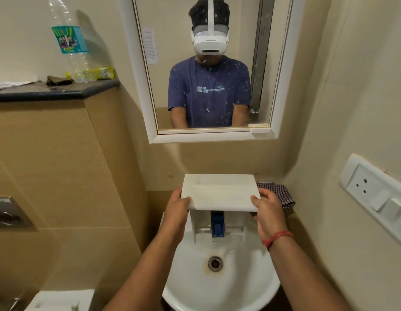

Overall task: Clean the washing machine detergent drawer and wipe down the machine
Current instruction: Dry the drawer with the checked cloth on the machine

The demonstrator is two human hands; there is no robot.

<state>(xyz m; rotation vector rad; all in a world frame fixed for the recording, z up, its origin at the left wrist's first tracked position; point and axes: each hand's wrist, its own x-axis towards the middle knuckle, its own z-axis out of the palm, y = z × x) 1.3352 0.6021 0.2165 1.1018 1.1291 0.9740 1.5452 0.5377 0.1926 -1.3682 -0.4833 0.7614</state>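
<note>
A white detergent drawer [219, 194] hangs over the white sink [246, 286], its front panel facing up and its body pointing down into the basin. A blue insert [217, 225] shows inside the drawer body. My left hand [176, 208] grips the panel's left edge, thumb on top. My right hand [265, 209] grips the right edge in the same way; a red thread circles that wrist. A checked cloth [281, 194] lies on the sink's back right corner, behind my right hand.
A mirror [208, 70] hangs above the sink. At upper left a dark shelf [60, 92] carries a plastic bottle [70, 41], a yellow packet and a rag. A switch and socket plate [374, 196] sits on the right wall. A flush plate [8, 214] is at left.
</note>
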